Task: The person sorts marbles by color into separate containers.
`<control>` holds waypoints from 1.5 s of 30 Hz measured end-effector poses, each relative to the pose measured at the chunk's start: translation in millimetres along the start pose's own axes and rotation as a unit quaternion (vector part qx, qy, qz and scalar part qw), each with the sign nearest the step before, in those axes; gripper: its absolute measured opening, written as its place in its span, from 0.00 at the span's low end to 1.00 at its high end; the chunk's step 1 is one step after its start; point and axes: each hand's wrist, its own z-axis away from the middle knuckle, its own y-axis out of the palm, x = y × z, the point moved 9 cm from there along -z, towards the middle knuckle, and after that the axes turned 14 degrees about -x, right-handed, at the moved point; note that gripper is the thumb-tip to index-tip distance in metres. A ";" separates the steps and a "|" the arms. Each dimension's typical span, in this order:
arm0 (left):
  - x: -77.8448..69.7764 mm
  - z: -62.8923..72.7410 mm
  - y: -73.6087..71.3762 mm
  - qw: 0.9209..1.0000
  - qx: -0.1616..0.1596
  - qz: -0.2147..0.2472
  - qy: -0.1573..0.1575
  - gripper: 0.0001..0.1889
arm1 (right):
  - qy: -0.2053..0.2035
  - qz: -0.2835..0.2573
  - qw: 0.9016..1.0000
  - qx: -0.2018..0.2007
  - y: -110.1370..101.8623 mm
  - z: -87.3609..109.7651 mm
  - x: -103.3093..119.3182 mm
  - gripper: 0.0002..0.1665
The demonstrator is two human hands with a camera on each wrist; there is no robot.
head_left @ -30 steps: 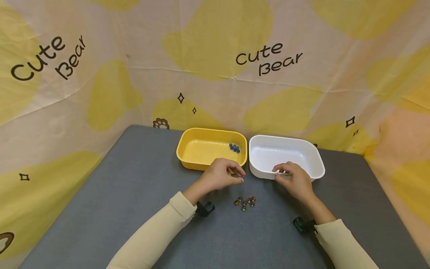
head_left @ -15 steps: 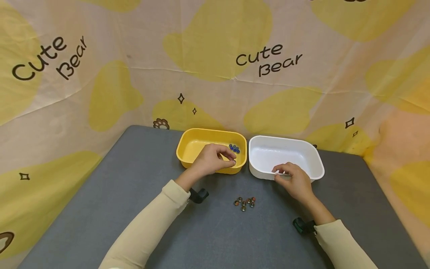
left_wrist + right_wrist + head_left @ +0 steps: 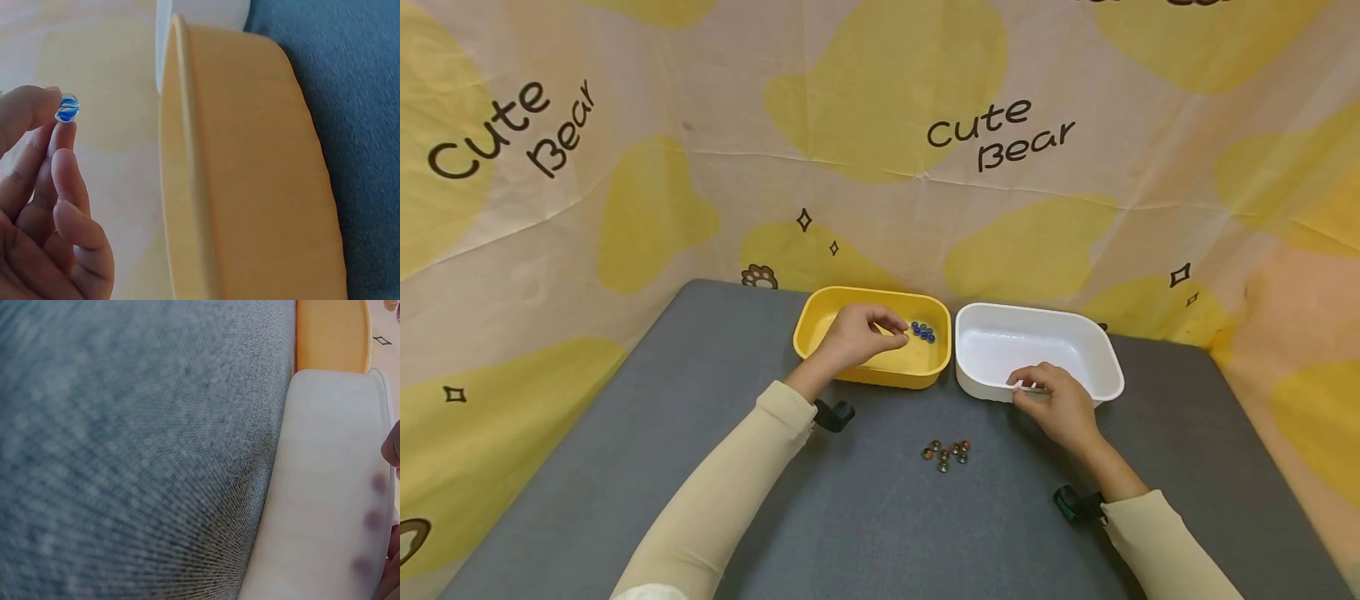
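Left hand [image 3: 857, 336]: you have a marble [image 3: 67, 109], clear with blue swirls, pinched between thumb and fingertip, the other fingers loosely bent. From the left wrist it sits higher than the rim of the yellow tub [image 3: 910, 380]; from the head view your fingertips are over that tub's opening. Below and just beyond them, blue marbles [image 3: 923, 335] lie clustered at the tub's right end.

Right hand [image 3: 1060, 406]: you grip the near wall of the white tub [image 3: 1037, 320], thumb at the rim, fingers over on the inner side (their tips show as dark spots through the plastic). No marble can be made out in that hand.

On the grey table [image 3: 880, 525], nearer you than both tubs, brown marbles [image 3: 944, 456] lie in a loose group, untouched.

Step in hand, as I judge it: putting the blue marble in with its like. Your next move would seem to call for lowering the left fingertips inside the yellow wall, then parting thumb and finger gently; let go from high up, the marble could bounce or roll. The right hand need only steady its tub.
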 end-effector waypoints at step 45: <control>105.4 -43.9 9.9 0.983 -0.021 -0.050 -0.178 0.08 | -0.001 0.003 1.000 0.008 0.6 -0.6 -0.4 0.12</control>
